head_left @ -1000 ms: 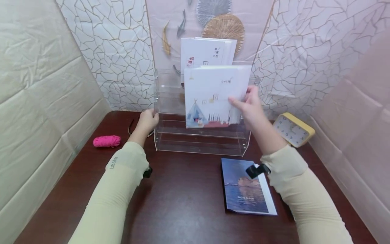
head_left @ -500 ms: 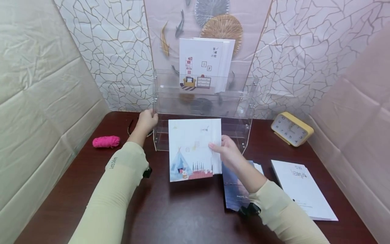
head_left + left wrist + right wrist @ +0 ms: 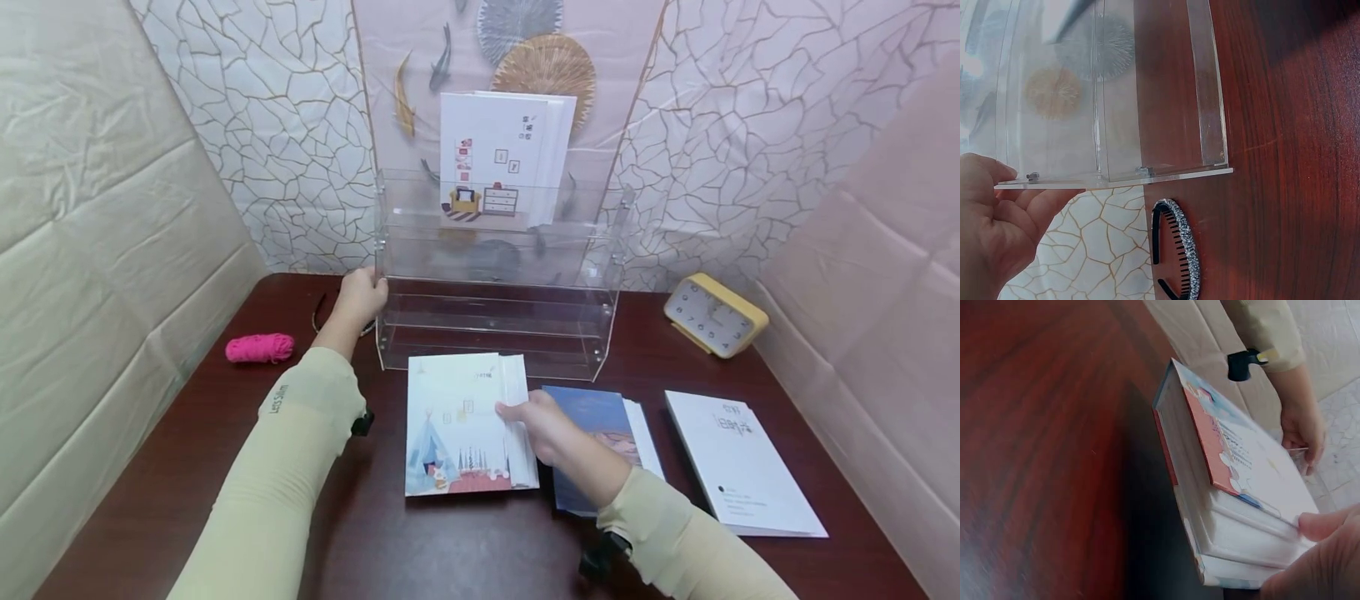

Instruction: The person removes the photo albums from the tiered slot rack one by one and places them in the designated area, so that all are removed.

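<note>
My right hand [image 3: 546, 427] pinches the right edge of a white photo album [image 3: 450, 425] with a blue tent on its cover, thumb on top. In the right wrist view, the album [image 3: 1254, 456] is tilted above the table, its thick pages showing at the edge. My left hand [image 3: 360, 297] grips the left side panel of a clear acrylic tiered rack [image 3: 491, 321]. In the left wrist view, the left hand's thumb and fingers lie on either side of that panel [image 3: 1116, 182]. Another white album [image 3: 487, 150] with a yellow armchair drawing stands in the rack's top tier.
A blue photo album [image 3: 585, 408] lies right of centre, partly behind my right hand. Further right lies a white album [image 3: 750, 475]. A yellow clock [image 3: 716, 317] stands behind it. Pink yarn [image 3: 259, 348] lies at left; a glittery toothed headband [image 3: 1186, 250] lies beside the rack.
The right hand has brought the tent album out from in front of the rack, down and toward me, low over the table. The left hand has stayed on the rack.
</note>
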`<state>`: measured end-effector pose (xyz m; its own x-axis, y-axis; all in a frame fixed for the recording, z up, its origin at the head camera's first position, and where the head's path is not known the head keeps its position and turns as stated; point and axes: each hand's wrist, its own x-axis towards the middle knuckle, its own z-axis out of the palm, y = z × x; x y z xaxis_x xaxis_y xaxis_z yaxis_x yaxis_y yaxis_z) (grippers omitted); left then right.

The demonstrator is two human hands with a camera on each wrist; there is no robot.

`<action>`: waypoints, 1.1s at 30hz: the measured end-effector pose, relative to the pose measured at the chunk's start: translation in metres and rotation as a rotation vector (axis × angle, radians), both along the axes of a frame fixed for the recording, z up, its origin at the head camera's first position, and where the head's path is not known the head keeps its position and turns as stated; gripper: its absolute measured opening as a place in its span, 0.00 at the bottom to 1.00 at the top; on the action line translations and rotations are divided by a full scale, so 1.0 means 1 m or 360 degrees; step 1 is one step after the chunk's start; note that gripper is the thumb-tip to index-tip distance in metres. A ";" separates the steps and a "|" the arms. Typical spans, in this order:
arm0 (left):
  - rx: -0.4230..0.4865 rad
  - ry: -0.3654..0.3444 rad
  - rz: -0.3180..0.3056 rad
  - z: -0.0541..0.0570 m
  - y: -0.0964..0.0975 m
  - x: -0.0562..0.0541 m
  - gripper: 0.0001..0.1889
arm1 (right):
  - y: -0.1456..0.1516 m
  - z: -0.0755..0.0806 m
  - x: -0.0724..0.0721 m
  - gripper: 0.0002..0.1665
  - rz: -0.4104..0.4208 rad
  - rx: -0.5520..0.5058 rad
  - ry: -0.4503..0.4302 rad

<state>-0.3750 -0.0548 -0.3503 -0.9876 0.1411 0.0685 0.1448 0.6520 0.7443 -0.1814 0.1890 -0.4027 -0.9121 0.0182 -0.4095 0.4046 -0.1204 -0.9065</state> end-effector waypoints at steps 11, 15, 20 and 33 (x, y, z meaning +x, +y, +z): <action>-0.0013 0.0009 -0.0032 -0.001 0.000 -0.002 0.20 | -0.008 -0.015 0.005 0.17 -0.0084 0.0089 -0.0186; -0.0024 0.0009 -0.0037 -0.001 0.000 -0.002 0.21 | -0.011 -0.020 0.008 0.28 -0.0152 0.0188 -0.0193; -0.0023 0.0019 -0.0050 0.000 -0.001 -0.001 0.21 | -0.015 -0.024 0.010 0.35 -0.0218 0.0462 -0.0132; -0.0018 0.0021 -0.0077 0.000 -0.002 -0.001 0.20 | -0.024 -0.025 0.029 0.44 -0.0052 0.1119 0.0190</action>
